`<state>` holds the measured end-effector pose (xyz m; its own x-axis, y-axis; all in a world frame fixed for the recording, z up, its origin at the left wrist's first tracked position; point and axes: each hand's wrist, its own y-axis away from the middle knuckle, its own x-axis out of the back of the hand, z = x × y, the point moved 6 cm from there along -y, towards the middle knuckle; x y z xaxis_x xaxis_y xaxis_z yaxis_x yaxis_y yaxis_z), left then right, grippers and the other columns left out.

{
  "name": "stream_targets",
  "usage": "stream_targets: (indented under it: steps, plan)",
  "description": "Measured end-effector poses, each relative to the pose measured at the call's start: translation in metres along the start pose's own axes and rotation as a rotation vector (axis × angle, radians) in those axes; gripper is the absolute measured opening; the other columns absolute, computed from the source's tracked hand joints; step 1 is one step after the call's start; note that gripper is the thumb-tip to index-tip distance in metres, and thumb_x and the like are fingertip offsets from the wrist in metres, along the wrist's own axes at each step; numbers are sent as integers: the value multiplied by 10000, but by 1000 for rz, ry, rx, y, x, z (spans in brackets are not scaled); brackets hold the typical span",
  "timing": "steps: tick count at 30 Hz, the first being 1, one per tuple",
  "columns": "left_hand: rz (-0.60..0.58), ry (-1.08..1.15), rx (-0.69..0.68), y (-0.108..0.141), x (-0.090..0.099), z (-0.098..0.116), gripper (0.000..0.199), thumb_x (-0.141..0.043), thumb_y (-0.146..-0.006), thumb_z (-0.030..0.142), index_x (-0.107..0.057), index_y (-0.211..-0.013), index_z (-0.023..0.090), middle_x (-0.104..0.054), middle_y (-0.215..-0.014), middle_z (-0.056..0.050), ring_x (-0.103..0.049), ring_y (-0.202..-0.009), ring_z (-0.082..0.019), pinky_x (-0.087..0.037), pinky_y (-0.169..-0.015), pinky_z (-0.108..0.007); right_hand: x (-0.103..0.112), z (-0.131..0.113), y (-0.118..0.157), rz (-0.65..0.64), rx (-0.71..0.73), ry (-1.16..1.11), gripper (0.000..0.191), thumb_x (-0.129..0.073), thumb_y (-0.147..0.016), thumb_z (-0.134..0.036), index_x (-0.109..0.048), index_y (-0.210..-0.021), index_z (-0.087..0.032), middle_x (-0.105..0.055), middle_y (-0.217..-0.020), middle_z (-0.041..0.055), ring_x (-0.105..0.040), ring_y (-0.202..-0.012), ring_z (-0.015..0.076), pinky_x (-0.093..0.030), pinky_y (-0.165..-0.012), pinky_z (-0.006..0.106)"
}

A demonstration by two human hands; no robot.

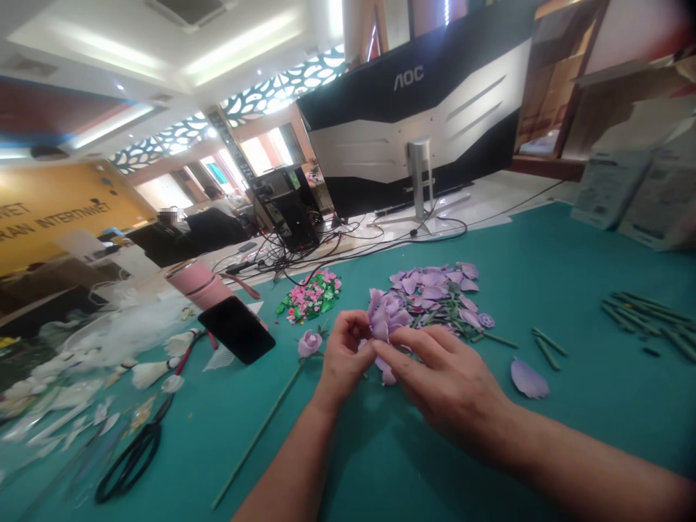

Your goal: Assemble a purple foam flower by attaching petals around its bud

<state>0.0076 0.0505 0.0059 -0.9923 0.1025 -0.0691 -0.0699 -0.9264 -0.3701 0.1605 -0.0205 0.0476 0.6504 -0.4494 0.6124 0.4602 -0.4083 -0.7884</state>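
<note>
Between both hands is a light purple artificial flower [387,313] with layered petals. My left hand [348,355] is closed around its left side, fingers curled. My right hand [443,366] pinches its lower front with thumb and forefinger, close to the left thumb. Lower petals hang partly hidden behind the fingers. Just behind lies a pile of loose purple petals [432,281] with green pieces among them. A single purple petal [528,378] rests right of my right hand. Left of my left hand, a small purple flower bud [309,344] sits on a long green stem [259,435].
A green mat [570,290] covers the table. Green stem pieces [647,319] lie at right, pink flower pieces [312,293] behind. A phone [236,330] leans on a pink bottle [199,284]. Black scissors [133,457] and shuttlecocks [152,373] lie left. A monitor [370,145] stands behind.
</note>
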Motion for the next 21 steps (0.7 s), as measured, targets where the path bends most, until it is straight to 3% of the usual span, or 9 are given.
stream_targets:
  steps: [3, 6, 11, 15, 21]
  plan:
    - [9, 61, 38, 0, 2, -3, 311, -799, -673, 138, -588, -893, 199, -596, -925, -6, -546, -788, -116, -440, -726, -220, 4, 0, -1, 5, -23, -53, 379, -495, -918, -75, -611, -1269, -161, -635, -1112, 132, -565, -899, 222, -527, -809, 389]
    - [50, 245, 148, -2, 8, -9, 357, -809, -656, 125, -584, -917, 217, -613, -886, 19, -570, -780, -106, -445, -708, -204, 11, 8, -1, 50, -102, -247, 390, -512, -934, -112, -581, -1308, -201, -600, -1141, 115, -567, -993, 219, -520, -849, 367]
    - [59, 546, 345, -1, 15, -12, 371, -847, -619, 240, -597, -890, 201, -681, -945, -6, -632, -790, -150, -503, -729, -268, 9, 42, 2, 70, -436, -521, 250, -481, -983, -241, -623, -1189, -230, -591, -1131, 88, -576, -1064, 213, -508, -867, 342]
    - [26, 618, 385, 2, 19, -11, 375, -845, -599, 269, -632, -900, 201, -708, -894, -3, -657, -787, -178, -520, -737, -300, -4, 59, 6, 17, -670, -679, 243, -458, -995, -347, -647, -1114, -251, -626, -1087, 65, -593, -1001, 208, -508, -804, 325]
    - [37, 599, 371, 7, 25, -9, 464, -848, -564, 295, -637, -965, 196, -700, -900, -16, -658, -830, -191, -511, -814, -316, -21, 65, 19, -59, -943, -881, 320, -515, -943, -496, -664, -1100, -261, -657, -1060, 59, -596, -939, 222, -498, -806, 357]
